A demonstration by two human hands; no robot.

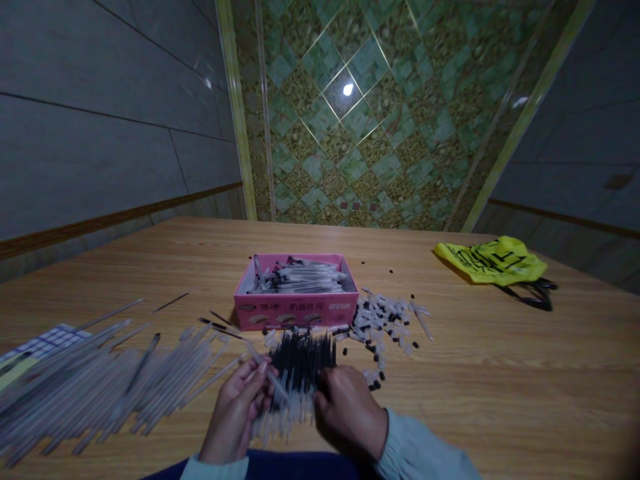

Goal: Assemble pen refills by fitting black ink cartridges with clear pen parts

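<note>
My left hand (240, 403) is closed around a clear pen barrel (273, 380), which slants down to the right between thumb and fingers. My right hand (350, 405) is curled at the right side of a pile of black-tipped pen refills (300, 363). What its fingers hold, if anything, is hidden. The refills lie side by side, dark ends away from me and pale ends toward me. Just behind them stands a pink box (297, 312) holding many assembled-looking pens (310, 277) with clear barrels.
Many clear tubes (100, 393) lie spread at the left, beside a blue-checked cloth (55, 340). Small clear caps and black plugs (385, 320) are scattered right of the box. A yellow bag (493, 260) with black straps sits at the far right. A tiled wall (360, 133) rises behind.
</note>
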